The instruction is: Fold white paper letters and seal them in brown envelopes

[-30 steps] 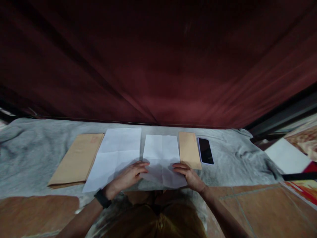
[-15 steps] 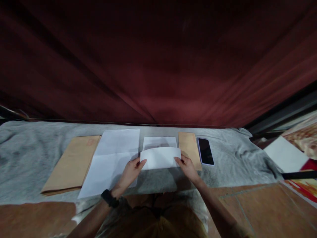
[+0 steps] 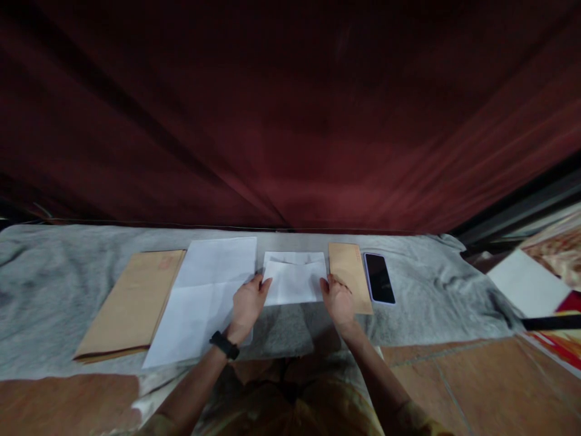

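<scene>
A white piece of paper [image 3: 294, 286], apparently folded, lies low in front of me with its top edge slightly bowed. My left hand [image 3: 250, 298] pinches its left edge between thumb and fingers. At the opposite edge, my right hand [image 3: 338, 297] is closed the same way, its knuckles over the narrow brown envelope [image 3: 354, 272]. Beneath the held paper is another white paper [image 3: 297, 257], showing only along its far side. Large white sheets [image 3: 200, 290] with a crease across them lie just left of my left hand.
Large brown envelopes [image 3: 131, 303] are stacked at the left. A phone [image 3: 379, 278] in a lilac case lies right of the narrow envelope. Everything rests on a grey cloth [image 3: 436, 290]; a dark red curtain [image 3: 290, 151] hangs behind it.
Both hands have lowered the white paper and brought it closer over the other white paper. It now covers more of that one. The view has shifted slightly.
</scene>
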`<act>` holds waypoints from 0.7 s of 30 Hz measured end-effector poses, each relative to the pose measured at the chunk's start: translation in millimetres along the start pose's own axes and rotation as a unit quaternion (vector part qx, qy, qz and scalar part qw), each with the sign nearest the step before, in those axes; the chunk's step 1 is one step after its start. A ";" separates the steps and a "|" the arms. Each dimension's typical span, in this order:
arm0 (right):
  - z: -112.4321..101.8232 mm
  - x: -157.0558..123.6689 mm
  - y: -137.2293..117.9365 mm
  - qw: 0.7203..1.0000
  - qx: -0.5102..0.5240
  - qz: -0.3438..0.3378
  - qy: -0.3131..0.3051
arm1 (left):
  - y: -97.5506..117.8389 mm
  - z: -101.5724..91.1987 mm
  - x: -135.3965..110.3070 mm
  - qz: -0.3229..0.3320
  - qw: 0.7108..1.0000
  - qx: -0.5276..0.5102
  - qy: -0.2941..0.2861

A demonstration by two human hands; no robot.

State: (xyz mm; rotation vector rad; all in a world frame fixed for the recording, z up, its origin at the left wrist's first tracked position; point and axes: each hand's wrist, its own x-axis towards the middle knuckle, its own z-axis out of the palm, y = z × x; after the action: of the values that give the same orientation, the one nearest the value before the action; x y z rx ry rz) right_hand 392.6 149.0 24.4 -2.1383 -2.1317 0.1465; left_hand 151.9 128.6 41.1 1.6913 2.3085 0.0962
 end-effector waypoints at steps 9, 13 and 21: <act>6.0 8.1 1.6 0.998 0.056 -0.001 0.005 | 11.1 -2.1 3.3 -0.023 1.000 0.014 0.013; 9.9 14.1 1.7 0.997 0.073 0.012 0.023 | 16.9 -4.1 2.8 -0.015 0.998 0.050 0.030; 10.9 26.5 1.7 0.997 0.074 0.023 0.012 | 20.3 -3.9 8.5 0.005 0.997 0.068 0.043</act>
State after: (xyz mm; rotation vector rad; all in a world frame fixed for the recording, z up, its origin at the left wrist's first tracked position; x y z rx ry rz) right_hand 392.7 175.6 13.7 -2.0963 -1.9924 0.2729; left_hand 167.3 143.4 47.7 1.7957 2.4196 0.0147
